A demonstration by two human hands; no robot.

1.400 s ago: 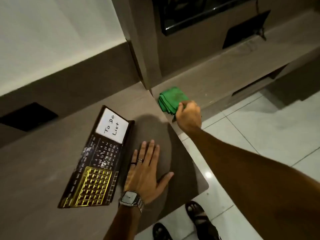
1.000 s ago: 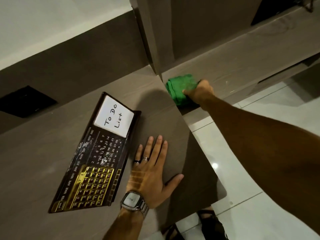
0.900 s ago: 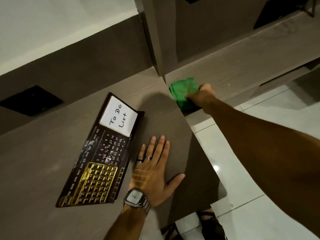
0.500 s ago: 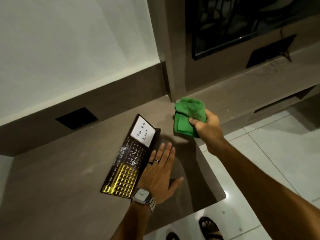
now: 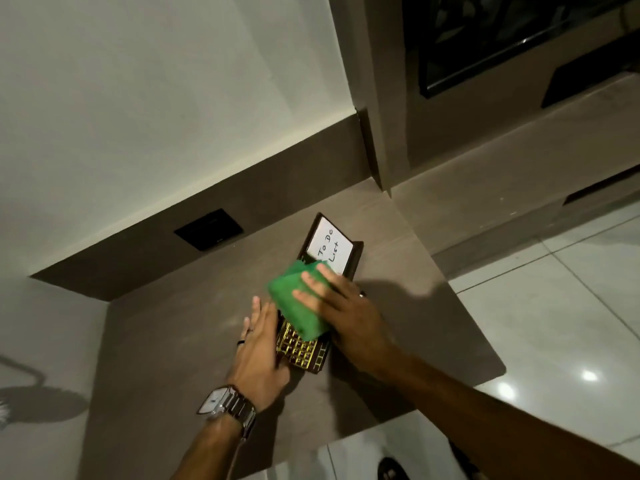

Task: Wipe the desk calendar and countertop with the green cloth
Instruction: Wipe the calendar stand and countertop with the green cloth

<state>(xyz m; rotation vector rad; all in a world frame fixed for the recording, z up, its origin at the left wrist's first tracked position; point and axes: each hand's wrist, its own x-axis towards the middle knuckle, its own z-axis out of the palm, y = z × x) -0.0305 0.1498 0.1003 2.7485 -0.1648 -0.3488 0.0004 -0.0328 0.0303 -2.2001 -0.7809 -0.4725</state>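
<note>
The dark desk calendar (image 5: pixel 332 249) lies flat on the brown countertop (image 5: pixel 166 341), its white "To Do List" card at the far end and a gold grid (image 5: pixel 298 348) at the near end. The folded green cloth (image 5: pixel 294 303) rests on the calendar's middle, covering the date rows. My right hand (image 5: pixel 341 313) lies flat on the cloth, fingers spread, pressing it down. My left hand (image 5: pixel 258 355), with rings and a wristwatch, rests flat against the calendar's left edge, fingers straight and together.
A black wall socket (image 5: pixel 208 229) sits in the brown backsplash behind the calendar. A lower ledge (image 5: pixel 502 181) runs to the right, below a dark framed panel (image 5: pixel 519 32). The countertop's right edge drops to a white tiled floor (image 5: pixel 554 306). My sandalled foot (image 5: pixel 391 471) shows below.
My right hand lifted the green cloth off the lower ledge and brought it left onto the calendar. My left hand shifted from the calendar's right side to its left edge.
</note>
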